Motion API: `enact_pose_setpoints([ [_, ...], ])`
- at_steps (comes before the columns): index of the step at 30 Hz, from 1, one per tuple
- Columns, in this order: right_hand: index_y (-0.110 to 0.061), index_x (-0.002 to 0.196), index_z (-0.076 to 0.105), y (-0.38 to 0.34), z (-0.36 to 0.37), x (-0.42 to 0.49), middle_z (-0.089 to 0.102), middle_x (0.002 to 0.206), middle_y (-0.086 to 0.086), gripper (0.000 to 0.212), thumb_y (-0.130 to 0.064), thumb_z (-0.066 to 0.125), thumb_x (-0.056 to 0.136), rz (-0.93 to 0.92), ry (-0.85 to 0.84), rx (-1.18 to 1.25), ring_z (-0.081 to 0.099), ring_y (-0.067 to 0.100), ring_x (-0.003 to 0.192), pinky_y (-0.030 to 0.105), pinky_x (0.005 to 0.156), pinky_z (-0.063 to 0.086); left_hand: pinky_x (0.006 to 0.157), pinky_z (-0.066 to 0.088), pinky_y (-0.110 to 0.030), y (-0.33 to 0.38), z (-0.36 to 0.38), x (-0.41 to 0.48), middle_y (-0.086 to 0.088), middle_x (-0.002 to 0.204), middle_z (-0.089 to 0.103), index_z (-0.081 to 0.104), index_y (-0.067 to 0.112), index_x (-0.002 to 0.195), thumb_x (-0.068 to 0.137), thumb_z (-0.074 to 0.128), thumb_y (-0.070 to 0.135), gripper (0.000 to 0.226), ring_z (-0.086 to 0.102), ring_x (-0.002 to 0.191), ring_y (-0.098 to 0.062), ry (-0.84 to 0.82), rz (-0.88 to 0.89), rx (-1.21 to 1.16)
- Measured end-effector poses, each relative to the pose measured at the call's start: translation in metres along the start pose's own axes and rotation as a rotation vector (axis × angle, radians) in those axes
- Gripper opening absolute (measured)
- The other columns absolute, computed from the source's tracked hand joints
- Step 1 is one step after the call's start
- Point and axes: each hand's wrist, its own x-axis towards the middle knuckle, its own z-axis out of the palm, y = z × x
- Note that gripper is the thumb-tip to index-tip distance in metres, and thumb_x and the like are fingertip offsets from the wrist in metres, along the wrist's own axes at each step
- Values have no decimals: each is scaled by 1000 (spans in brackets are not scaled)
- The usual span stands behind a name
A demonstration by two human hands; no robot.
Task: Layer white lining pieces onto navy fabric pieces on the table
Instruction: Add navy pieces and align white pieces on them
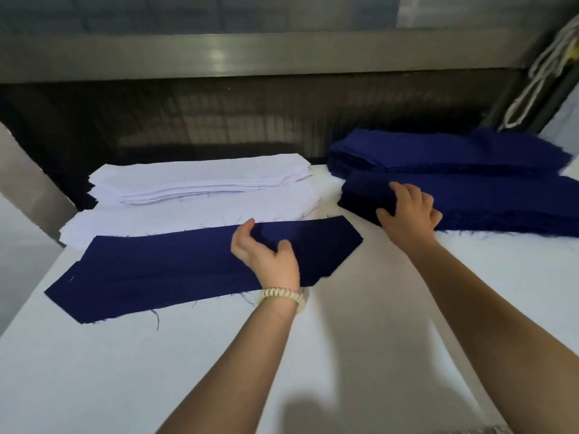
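Head view: the fingers point(246, 228) of the left hand point(266, 255) are loosely curled, with the thumb held apart, above the far edge of a single navy piece point(175, 270). The cloth under them lies flat, and whether the fingertips touch it cannot be told. A pale beaded bracelet point(283, 296) is worn on that wrist.

The right hand point(409, 211) is set on the left end of the near navy stack point(507, 198). Its fingers are bent over the top pieces and its thumb is pressed against the front edge, so that the end of the stack is gripped.

The single navy piece is laid flat in the centre left of the frame, its pointed end towards the right. Just behind it, a low layer of white lining pieces point(188, 219) is spread, touching or nearly touching its far edge. A taller white lining stack point(200, 177) is placed behind that. Short dark marks are seen on the white edges, too small to be read.

A far navy stack point(454, 148) is set behind the near one, at centre right. All of it is carried by a white table point(344, 355). A metal rail point(250, 54) is seen across the top, and a white cord point(532, 76) in the upper right corner.
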Motion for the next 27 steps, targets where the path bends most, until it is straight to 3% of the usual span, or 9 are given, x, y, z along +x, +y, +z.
enact_pose_setpoints([
  [2, -22, 146, 30, 2, 1, 7, 27, 151, 2, 56, -32, 50, 94, -17, -52, -99, 21, 27, 135, 42, 105, 18, 107, 32, -22, -2, 16, 0, 2, 122, 28, 43, 5, 127, 80, 49, -15, 52, 38, 122, -13, -124, -6, 53],
  [4, -23, 144, 33, 2, 2, 10, 31, 149, 1, 51, -33, 46, 96, -45, -71, -180, 26, 26, 134, 41, 103, 19, 91, 35, -6, -3, 28, 1, 6, 114, 36, 49, 12, 120, 81, 49, -14, 46, 45, 106, 0, -267, 18, 93],
  [8, -25, 135, 47, 7, -2, 16, 48, 135, 0, 38, -28, 42, 98, -144, -27, -274, 40, 25, 122, 38, 97, 23, 88, 40, -17, -3, 50, 7, 13, 105, 50, 52, 29, 99, 81, 51, -9, 42, 48, 97, -4, -577, 224, 277],
  [11, -25, 131, 52, 9, -7, 23, 51, 130, 1, 35, -30, 45, 97, -224, -59, -321, 43, 26, 117, 38, 95, 26, 83, 41, -18, 2, 67, 21, 8, 105, 56, 54, 29, 99, 84, 54, -3, 35, 50, 91, -7, -716, 344, 433],
  [15, -23, 117, 62, 11, -10, 29, 58, 117, 1, 26, -25, 46, 97, -258, -29, -341, 49, 24, 106, 35, 89, 25, 88, 46, -29, 5, 89, 30, -3, 114, 59, 56, 16, 122, 90, 54, 8, 32, 55, 98, -16, -724, 521, 626],
  [17, -20, 108, 65, 10, -8, 31, 60, 109, 3, 24, -14, 46, 94, -252, -1, -348, 51, 24, 99, 34, 84, 24, 90, 47, -40, 6, 98, 29, -6, 114, 60, 49, 16, 132, 94, 52, 16, 38, 56, 101, -24, -726, 600, 773],
  [20, -17, 105, 64, 10, -6, 34, 60, 103, 4, 25, -7, 46, 91, -231, 31, -324, 52, 24, 96, 32, 79, 23, 87, 45, -42, 8, 111, 29, -8, 112, 63, 43, 19, 138, 96, 46, 23, 42, 55, 103, -30, -743, 696, 926],
  [23, -18, 114, 61, 12, -8, 36, 60, 108, 4, 25, -13, 47, 94, -192, 14, -234, 52, 24, 101, 33, 83, 28, 87, 45, -42, 14, 122, 30, -9, 113, 63, 40, 21, 140, 97, 43, 24, 43, 55, 105, -31, -744, 702, 950],
  [27, -19, 105, 63, 14, -15, 38, 65, 105, -2, 16, -26, 54, 94, -101, -20, -9, 55, 21, 100, 34, 87, 30, 78, 48, -41, 23, 133, 32, -8, 103, 62, 34, 27, 144, 97, 44, 22, 48, 59, 92, -28, -729, 764, 885],
])
